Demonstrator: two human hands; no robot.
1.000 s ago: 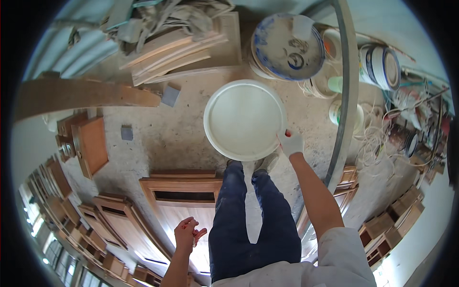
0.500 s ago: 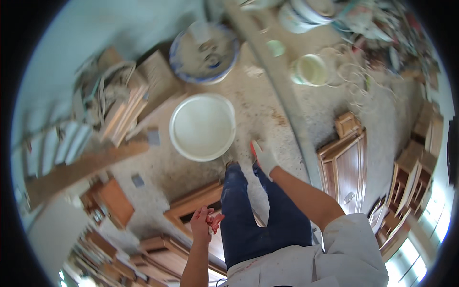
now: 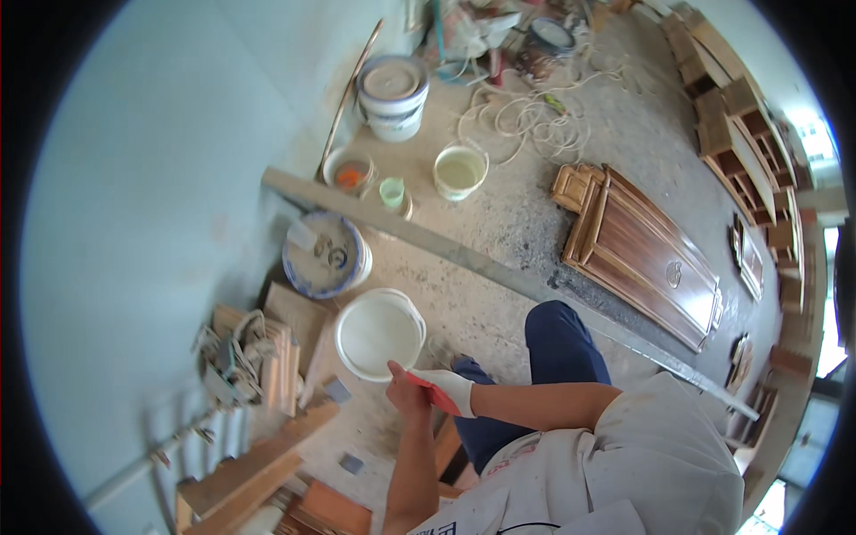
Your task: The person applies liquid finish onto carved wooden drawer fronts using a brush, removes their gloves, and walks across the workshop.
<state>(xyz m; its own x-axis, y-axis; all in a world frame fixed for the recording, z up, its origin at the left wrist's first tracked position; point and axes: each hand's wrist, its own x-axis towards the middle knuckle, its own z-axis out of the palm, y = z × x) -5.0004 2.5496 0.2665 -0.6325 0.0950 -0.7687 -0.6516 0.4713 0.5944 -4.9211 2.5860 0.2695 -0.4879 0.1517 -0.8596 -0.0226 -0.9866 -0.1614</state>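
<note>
My right hand (image 3: 456, 392) wears a white work glove with red on its palm side. It meets my bare left hand (image 3: 407, 392) in front of my body, above the near rim of a wide white bucket (image 3: 381, 334). Red glove material lies between the two hands, and my left fingers close on it. Whether this is a second glove or the palm of the worn one, I cannot tell. My right fingertips are partly hidden behind my left hand. Pale, whitish contents show inside the bucket, which stands on the floor.
Beyond it stands a blue-rimmed tub (image 3: 325, 259). A long straight bar (image 3: 473, 260) crosses the floor, with a pale green bucket (image 3: 460, 174) and a coil of hose (image 3: 544, 125) past it. Brown wooden panels (image 3: 642, 250) lie right; wood offcuts (image 3: 283, 366) stand left.
My hands, apart before, have come together in front of me. The crumpled red thing in my left hand no longer shows separately. My view has turned, and my legs have shifted.
</note>
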